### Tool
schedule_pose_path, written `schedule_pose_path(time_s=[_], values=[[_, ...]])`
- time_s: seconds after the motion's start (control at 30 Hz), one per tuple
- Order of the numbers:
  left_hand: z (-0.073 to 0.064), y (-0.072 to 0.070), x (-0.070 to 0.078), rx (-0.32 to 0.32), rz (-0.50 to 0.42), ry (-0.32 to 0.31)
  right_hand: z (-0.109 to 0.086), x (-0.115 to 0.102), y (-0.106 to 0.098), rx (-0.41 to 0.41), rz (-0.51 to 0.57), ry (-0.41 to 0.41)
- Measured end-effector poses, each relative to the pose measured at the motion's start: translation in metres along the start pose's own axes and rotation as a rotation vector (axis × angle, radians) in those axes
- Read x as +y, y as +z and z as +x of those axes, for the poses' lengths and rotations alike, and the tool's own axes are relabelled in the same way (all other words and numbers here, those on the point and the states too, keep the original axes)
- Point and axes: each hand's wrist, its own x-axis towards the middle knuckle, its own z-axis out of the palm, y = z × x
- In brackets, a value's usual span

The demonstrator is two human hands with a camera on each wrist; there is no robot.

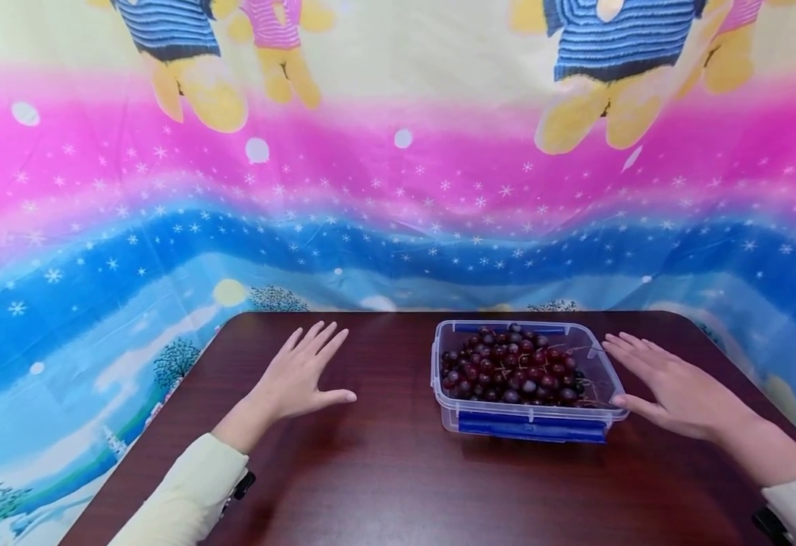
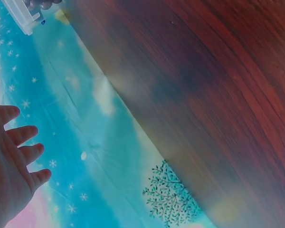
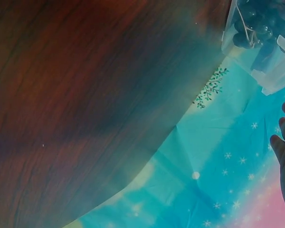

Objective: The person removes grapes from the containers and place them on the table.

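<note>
A clear plastic container [image 1: 531, 415] with blue side clips is on the right half of the dark wooden table. Dark red grapes [image 1: 507, 369] on thin stems fill it, and no lid covers them. My left hand [image 1: 299, 375] is held out to the left of the container, fingers spread and straight, holding nothing. On the other side, my right hand [image 1: 681, 390] has its thumb and fingertips at the container's right rim; whether they touch it I cannot tell. In the right wrist view, grapes [image 3: 249, 40] show through the container's wall at the top right.
The reddish-brown table [image 1: 384, 485] has rounded far corners. Right behind it hangs a printed cloth [image 1: 398, 189] with bears, snowflakes and pink and blue bands, which also shows past the table's sides. Each wrist wears a dark strapped device below a pale sleeve [image 1: 189, 485].
</note>
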Motion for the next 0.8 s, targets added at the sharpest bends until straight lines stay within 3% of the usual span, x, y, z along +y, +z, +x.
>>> schedule_pose_path(time_s=[0.8], values=[[0.022,0.003,0.030,0.045,-0.034,0.126,-0.002,-0.001,0.004,-0.029,0.029,-0.002]])
